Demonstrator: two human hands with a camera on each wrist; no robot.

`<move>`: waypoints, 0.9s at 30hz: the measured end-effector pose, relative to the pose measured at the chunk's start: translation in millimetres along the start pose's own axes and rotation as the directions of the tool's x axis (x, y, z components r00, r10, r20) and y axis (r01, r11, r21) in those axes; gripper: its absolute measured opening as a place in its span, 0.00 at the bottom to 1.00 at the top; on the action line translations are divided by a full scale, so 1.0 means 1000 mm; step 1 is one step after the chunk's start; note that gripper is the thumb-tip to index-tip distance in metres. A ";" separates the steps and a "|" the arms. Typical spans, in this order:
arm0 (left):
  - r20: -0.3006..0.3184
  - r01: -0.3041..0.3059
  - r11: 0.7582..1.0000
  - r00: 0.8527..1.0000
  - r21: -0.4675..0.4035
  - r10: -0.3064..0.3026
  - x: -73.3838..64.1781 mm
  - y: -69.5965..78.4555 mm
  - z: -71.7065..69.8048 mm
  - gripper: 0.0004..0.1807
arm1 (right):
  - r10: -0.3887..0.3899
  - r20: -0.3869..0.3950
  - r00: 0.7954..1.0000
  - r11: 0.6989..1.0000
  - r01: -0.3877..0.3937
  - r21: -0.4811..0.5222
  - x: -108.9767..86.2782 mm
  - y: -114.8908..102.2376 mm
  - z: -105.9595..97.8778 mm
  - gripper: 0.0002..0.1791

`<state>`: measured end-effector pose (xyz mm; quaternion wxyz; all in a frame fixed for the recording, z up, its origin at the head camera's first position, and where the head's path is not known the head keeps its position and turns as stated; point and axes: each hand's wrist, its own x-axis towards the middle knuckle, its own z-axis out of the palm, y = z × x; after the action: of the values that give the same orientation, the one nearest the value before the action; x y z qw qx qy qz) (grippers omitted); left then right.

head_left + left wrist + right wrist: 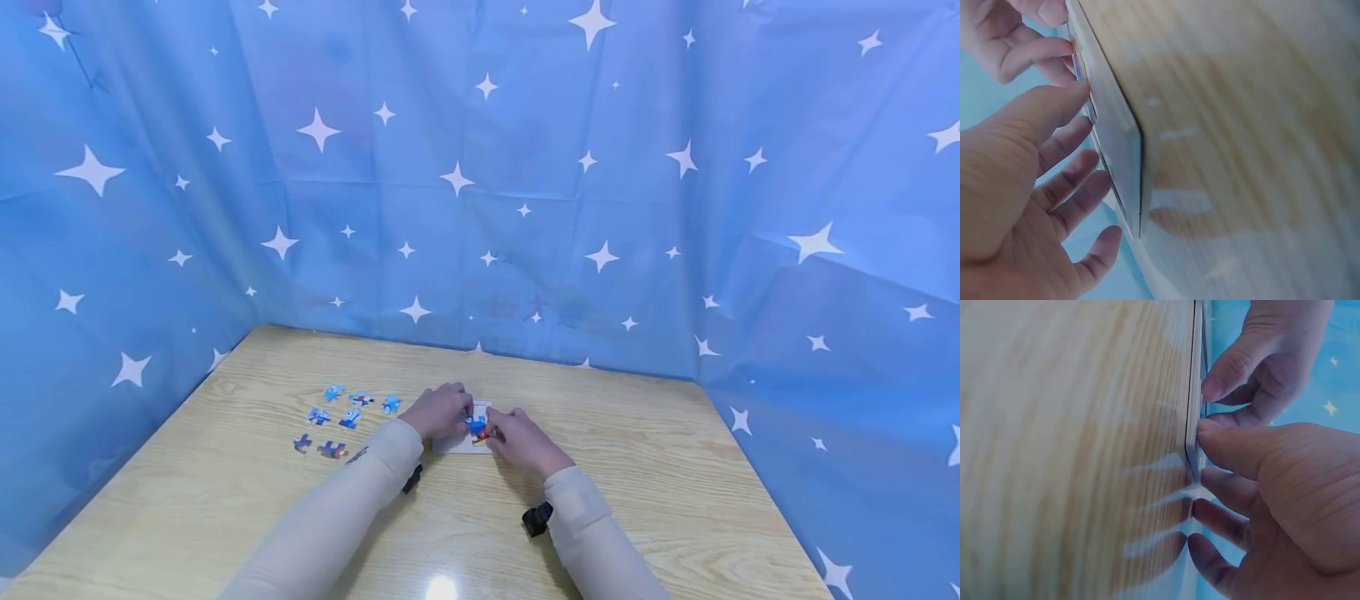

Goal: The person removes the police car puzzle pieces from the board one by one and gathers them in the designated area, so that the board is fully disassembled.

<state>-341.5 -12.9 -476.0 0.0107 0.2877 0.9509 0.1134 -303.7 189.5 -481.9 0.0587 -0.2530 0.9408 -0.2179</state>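
Note:
A pale, thin puzzle board (456,446) lies on the wooden table between the two hands. On it sit blue puzzle pieces (477,426) with some red and orange print, partly covered by fingers. The left hand (438,411) reaches over the board's left side; its thumb and fingertips rest at the board's face in the left wrist view, the other fingers loosely spread. From the right, the right hand (525,442) pinches at a puzzle piece near the board's right edge, thumb on the near side. The right wrist view shows both thumbs close together at the board (1192,434).
Left of the board lie several loose puzzle pieces (350,418), blue ones farther back and darker ones (332,450) nearer. A blue curtain with white stars (457,177) hangs behind the wooden table (637,467) and along its sides. Black wrist devices (537,518) sit under the sleeves.

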 end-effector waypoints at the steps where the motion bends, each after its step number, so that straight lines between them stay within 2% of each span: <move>1: 0.004 0.003 1.000 1.000 -0.005 -0.003 0.001 0.000 0.001 0.09 | 0.001 0.002 1.000 1.000 -0.001 0.002 0.000 0.000 0.000 0.06; 6: 0.030 0.011 0.999 1.000 -0.033 -0.010 0.005 -0.003 0.001 0.08 | -0.002 0.010 1.000 1.000 0.002 0.002 -0.001 0.001 0.001 0.14; 9: 0.040 0.005 0.998 0.999 -0.063 -0.002 0.008 -0.005 0.000 0.07 | -0.011 0.006 1.000 1.000 0.011 0.008 -0.002 0.000 0.002 0.12; 12: 0.048 0.013 0.994 0.999 -0.107 -0.008 0.009 -0.006 0.000 0.06 | -0.022 0.001 1.000 1.000 0.022 0.012 -0.003 0.000 0.003 0.06; 16: 0.049 0.025 0.987 0.999 -0.162 -0.018 0.009 -0.006 0.000 0.06 | -0.037 -0.015 0.999 0.999 0.037 -0.009 -0.004 0.000 0.003 0.07; 21: 0.038 0.034 0.990 0.999 -0.140 -0.029 0.012 -0.005 -0.001 0.06 | -0.021 -0.013 1.000 1.000 0.021 -0.012 -0.004 0.000 0.001 0.18; 27: 0.034 0.033 0.990 0.999 -0.139 -0.028 0.014 -0.007 0.000 0.06 | -0.018 -0.001 1.000 1.000 0.018 -0.005 -0.003 0.001 0.000 0.20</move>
<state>-357.0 -11.3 -477.3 0.0475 0.2734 0.9447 0.1750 -301.1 191.7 -482.8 0.0557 -0.2613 0.9391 -0.2162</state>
